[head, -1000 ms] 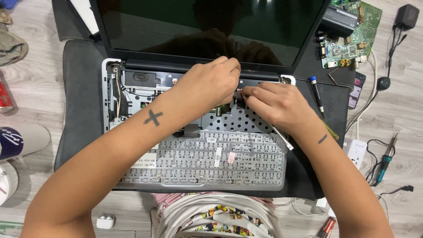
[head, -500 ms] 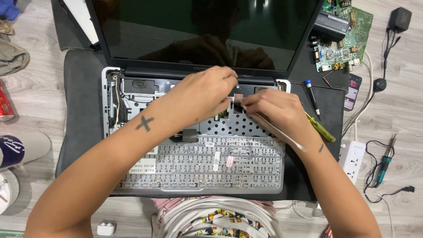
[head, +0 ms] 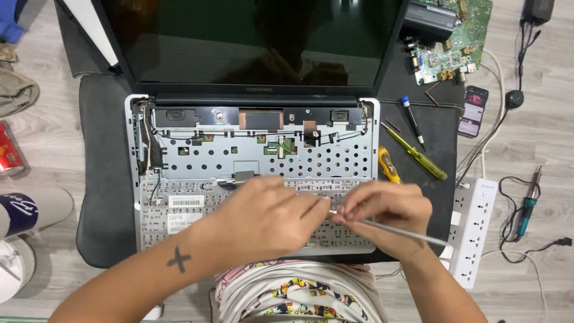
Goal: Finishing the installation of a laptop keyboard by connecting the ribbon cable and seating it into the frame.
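Observation:
An opened laptop [head: 251,149] lies on a black mat [head: 98,179], its perforated metal frame and small boards bare. The keyboard [head: 179,206] lies flipped over on the front of the base. Both hands hover over it. My right hand [head: 385,209] grips a thin silver tool [head: 406,233] that points left. My left hand [head: 263,215] has its fingers curled, and thumb and forefinger pinch at the tool's tip. Anything small between those fingertips is too tiny to make out.
A yellow screwdriver [head: 415,155], a stubby yellow-handled tool [head: 388,164] and a blue-capped driver [head: 412,122] lie right of the laptop. Beyond them are a green circuit board [head: 454,36], a phone [head: 475,110], a white power strip [head: 475,230] and a soldering iron [head: 526,206]. A red can [head: 9,152] stands at the left.
Both hands have drawn back from the hinge area to the front over the flipped keyboard, uncovering the metal frame. The right hand still holds the silver tool.

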